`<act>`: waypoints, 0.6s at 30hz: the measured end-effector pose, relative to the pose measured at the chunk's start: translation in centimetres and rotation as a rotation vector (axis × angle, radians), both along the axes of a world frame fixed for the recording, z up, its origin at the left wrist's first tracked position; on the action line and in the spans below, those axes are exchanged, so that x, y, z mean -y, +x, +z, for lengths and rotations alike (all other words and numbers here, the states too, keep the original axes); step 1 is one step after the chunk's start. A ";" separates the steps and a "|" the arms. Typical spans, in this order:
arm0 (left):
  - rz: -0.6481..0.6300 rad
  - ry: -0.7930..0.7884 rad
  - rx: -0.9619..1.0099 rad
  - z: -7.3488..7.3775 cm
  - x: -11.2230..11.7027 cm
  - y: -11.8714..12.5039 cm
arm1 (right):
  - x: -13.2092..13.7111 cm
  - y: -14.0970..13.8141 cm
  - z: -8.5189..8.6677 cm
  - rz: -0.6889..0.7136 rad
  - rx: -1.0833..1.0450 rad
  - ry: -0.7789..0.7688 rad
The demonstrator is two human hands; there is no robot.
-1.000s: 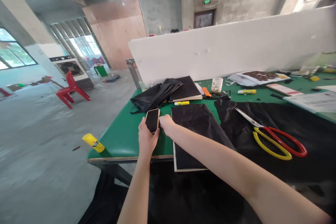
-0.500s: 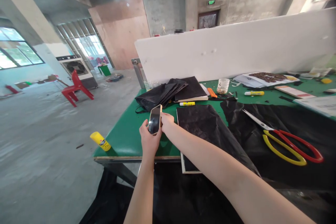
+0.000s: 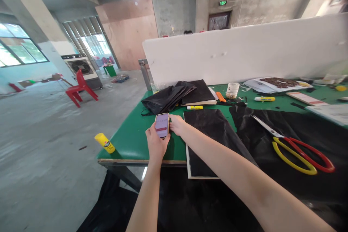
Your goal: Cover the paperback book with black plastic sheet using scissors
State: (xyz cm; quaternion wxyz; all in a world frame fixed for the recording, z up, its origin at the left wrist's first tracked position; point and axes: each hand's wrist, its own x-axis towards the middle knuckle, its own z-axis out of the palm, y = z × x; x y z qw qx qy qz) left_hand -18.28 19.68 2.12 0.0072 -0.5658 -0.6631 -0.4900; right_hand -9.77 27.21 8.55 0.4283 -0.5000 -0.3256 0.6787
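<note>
A smartphone (image 3: 162, 125) with a lit screen is held above the green table (image 3: 127, 137). My left hand (image 3: 156, 145) is wrapped round its lower part, thumb and fingers on opposite edges. At the phone's right edge is my right hand (image 3: 177, 125), its fingers partly hidden behind the phone and touching that side. Right of the hands lies a flat board covered with black sheet (image 3: 209, 134). A stack of folded black sheets (image 3: 170, 96) lies just beyond the phone, and a small yellow glue stick (image 3: 195, 107) lies close by.
Large scissors (image 3: 293, 148) with red and yellow handles rest on black sheet at right. A yellow glue bottle (image 3: 104, 143) stands at the table's left corner. Farther back are a clear plastic cup (image 3: 232, 90), an orange cutter (image 3: 220, 96) and a white panel (image 3: 231, 52).
The phone's screen has gone from dark to lit. The phone has turned to face me more squarely, and my right hand has shifted slightly to the right along with the view.
</note>
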 end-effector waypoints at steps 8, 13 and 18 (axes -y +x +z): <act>-0.023 0.019 -0.055 -0.4 0.0 -0.1 | 6.5 8.2 5.9 0.030 -0.185 0.135; -0.030 0.050 -0.079 0.0 0.3 0.1 | 12.0 16.7 6.5 -0.034 -0.235 0.457; 0.028 0.105 -0.144 0.3 0.9 0.4 | 14.6 24.9 3.1 -0.458 0.207 0.611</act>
